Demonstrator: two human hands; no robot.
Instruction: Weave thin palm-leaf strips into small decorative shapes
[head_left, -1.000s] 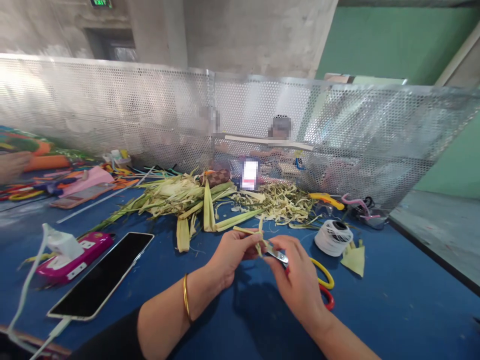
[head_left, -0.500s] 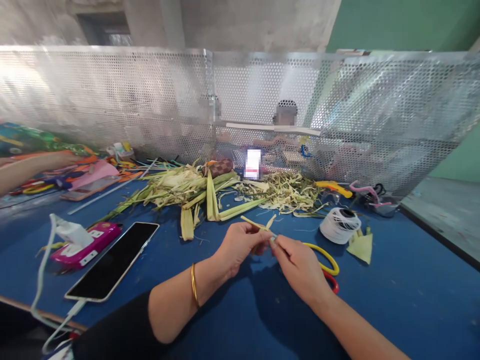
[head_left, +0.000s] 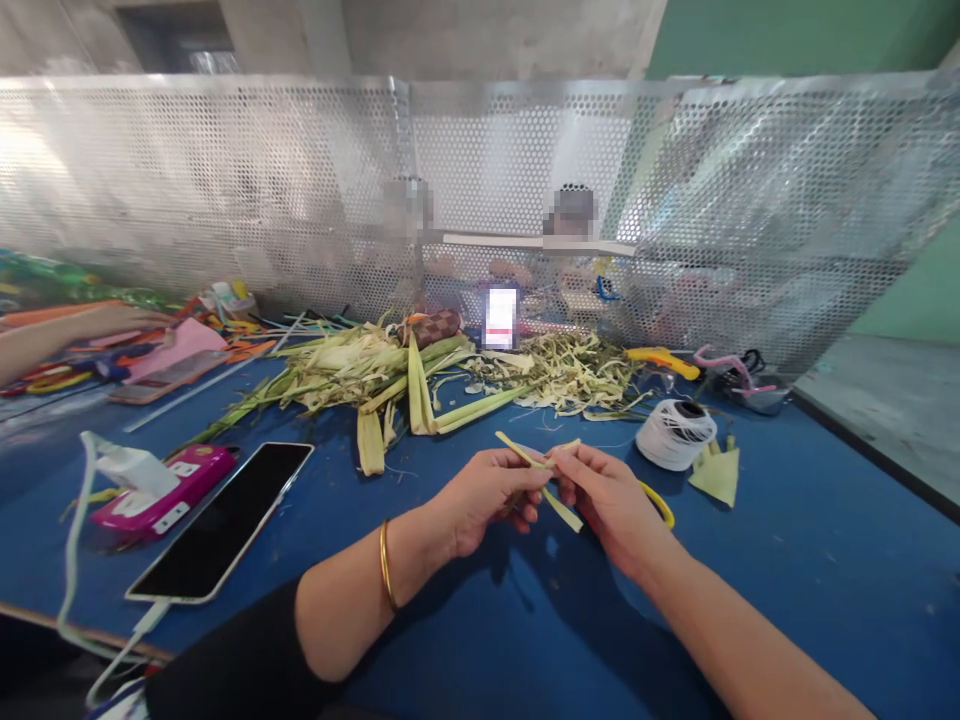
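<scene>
Pale green-yellow leaf strips (head_left: pixel 564 512) are pinched between my two hands above the blue table. My left hand (head_left: pixel 491 495), with a gold bangle on its wrist, closes its thumb and fingers on them. The fingertips of my right hand (head_left: pixel 604 495) grip the strips from the other side, touching or almost touching the left ones. One strip end points up and left, another hangs down below the fingers. Yellow-handled scissors (head_left: pixel 660 503) lie partly hidden behind my right hand. A spool of white thread (head_left: pixel 675 436) and a cut piece of leaf (head_left: pixel 716 473) are to its right.
Heaps of leaf strips (head_left: pixel 337 370) and shavings (head_left: pixel 581 375) lie along a perforated metal screen (head_left: pixel 300 200). At left are a phone (head_left: pixel 225 520) on a cable and a magenta power strip (head_left: pixel 169 490). Another person's arm (head_left: pixel 67 335) reaches over coloured items at far left.
My right hand has shifted slightly up and right, with its fingers turned onto the strip. A strip end now hangs below my fingers. The red scissor handle is now hidden.
</scene>
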